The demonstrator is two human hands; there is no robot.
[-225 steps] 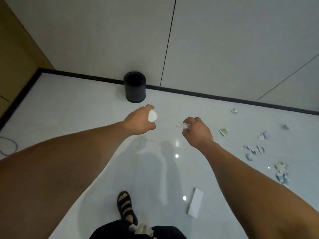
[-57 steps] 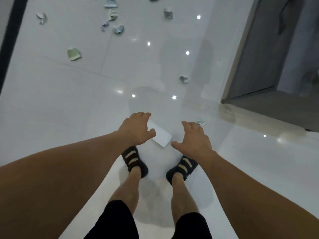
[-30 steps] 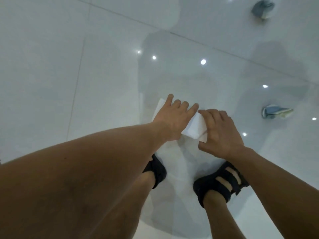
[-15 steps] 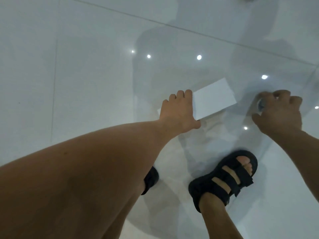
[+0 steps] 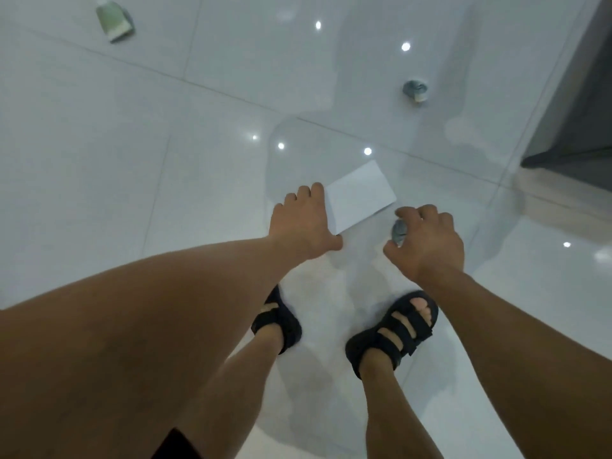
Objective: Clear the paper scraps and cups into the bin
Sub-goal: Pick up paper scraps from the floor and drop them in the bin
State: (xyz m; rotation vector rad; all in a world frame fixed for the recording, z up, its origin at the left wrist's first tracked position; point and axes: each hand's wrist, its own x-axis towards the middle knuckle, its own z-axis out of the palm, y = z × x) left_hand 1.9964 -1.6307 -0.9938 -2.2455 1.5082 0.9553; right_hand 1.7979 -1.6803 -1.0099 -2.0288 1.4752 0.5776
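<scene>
Glossy white tiled floor mirrors ceiling spotlights; a dark doorway opens at right.

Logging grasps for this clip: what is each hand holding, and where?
Left hand holds the white paper sheet by its near end; right hand pinches a crumpled grey scrap.

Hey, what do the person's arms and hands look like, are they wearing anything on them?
Both arms are bare, with no sleeves in view. The left hand and right hand have no gloves, and no rings, watch or bracelet show. Lower down are black strap sandals and dark shorts.
</scene>
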